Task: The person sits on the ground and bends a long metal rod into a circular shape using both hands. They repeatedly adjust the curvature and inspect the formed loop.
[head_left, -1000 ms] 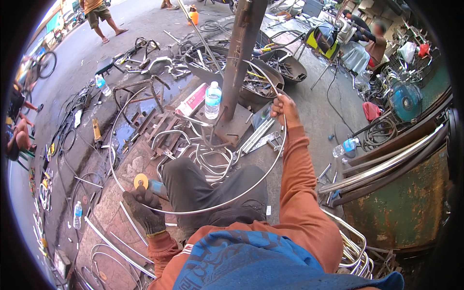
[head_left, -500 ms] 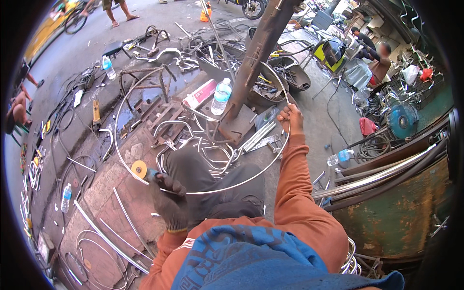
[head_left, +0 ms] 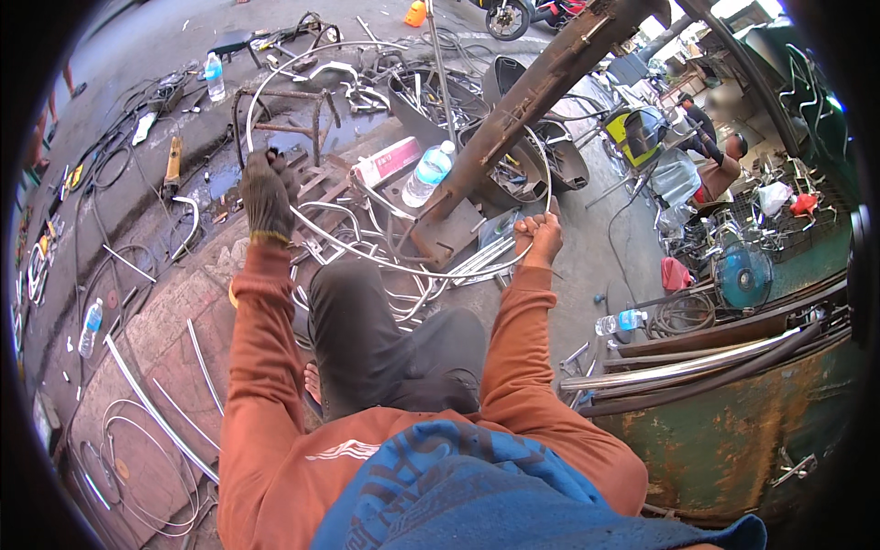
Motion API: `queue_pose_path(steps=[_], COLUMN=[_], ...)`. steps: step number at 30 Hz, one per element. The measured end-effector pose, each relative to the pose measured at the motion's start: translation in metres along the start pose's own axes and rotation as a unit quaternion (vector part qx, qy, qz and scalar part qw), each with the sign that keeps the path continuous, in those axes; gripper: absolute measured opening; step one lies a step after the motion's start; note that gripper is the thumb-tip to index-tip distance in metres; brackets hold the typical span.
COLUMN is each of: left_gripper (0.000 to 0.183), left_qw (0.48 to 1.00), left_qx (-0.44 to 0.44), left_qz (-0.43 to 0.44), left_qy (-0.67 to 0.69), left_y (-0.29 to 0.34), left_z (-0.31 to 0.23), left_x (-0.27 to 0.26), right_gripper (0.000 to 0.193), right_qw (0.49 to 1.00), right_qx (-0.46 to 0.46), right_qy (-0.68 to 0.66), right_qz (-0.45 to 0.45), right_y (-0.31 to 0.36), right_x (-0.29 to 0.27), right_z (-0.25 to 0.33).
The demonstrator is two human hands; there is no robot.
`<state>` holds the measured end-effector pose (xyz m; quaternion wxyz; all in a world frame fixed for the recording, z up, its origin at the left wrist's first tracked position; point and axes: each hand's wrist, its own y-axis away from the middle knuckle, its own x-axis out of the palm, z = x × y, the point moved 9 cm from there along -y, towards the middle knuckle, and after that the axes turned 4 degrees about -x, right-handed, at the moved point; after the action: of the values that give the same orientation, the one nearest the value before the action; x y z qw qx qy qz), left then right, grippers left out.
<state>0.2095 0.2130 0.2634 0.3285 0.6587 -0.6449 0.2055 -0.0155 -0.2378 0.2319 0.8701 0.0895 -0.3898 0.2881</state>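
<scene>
A large hoop of thin bright metal rod [head_left: 446,276] is held up in front of me, above my knees. My left hand [head_left: 268,197], in a dark work glove, is closed around the hoop's left side. The bare right hand [head_left: 538,240] grips its right side, fingers wrapped round the rod. Beside my left forearm the edge of a yellow disc [head_left: 233,293] shows; the sleeve hides the rest. Bent metal tubes [head_left: 344,220] lie beyond my knees, partly seen through the hoop.
A rusty post [head_left: 513,119] leans up from a base plate, next to a water bottle [head_left: 429,174] and a pink-and-white box [head_left: 389,161]. Bins of metal scraps [head_left: 438,99] stand behind. A rusty green bench [head_left: 715,440] is at right; a person [head_left: 720,174] sits farther back.
My left hand has left the disc tool and moved up and away, now holding the hoop farther along. The hoop has shifted farther from me; my right hand has come slightly lower and left.
</scene>
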Motion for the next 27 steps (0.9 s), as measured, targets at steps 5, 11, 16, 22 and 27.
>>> queue_pose_path(steps=[5,11,16,22,27], left_gripper=[0.022,0.025,0.031,0.035,0.027], left_qw=[0.999,0.995,0.986,0.985,0.963], left_qx=[-0.042,-0.001,-0.099,-0.123,-0.198], left_qz=[0.000,-0.028,0.023,0.025,-0.036], left_qy=[-0.003,0.100,0.131,0.118,0.181], left_y=[0.060,0.159,0.193,0.209,0.202], left_z=[0.013,-0.001,0.035,0.050,0.054], left_x=[-0.010,-0.104,-0.091,-0.096,-0.100], right_gripper=[0.016,0.015,0.012,0.011,0.022], right_qw=[0.989,0.945,0.932,0.914,0.926], right_qx=[0.059,0.119,0.167,0.162,0.200], right_qy=[0.117,0.296,0.291,0.332,0.288], right_qz=[0.068,0.074,0.140,0.167,0.138], right_y=[-0.004,-0.031,-0.065,-0.080,-0.030], right_x=[0.006,-0.001,0.015,0.027,0.014], right_z=[0.024,0.059,0.056,0.051,0.060])
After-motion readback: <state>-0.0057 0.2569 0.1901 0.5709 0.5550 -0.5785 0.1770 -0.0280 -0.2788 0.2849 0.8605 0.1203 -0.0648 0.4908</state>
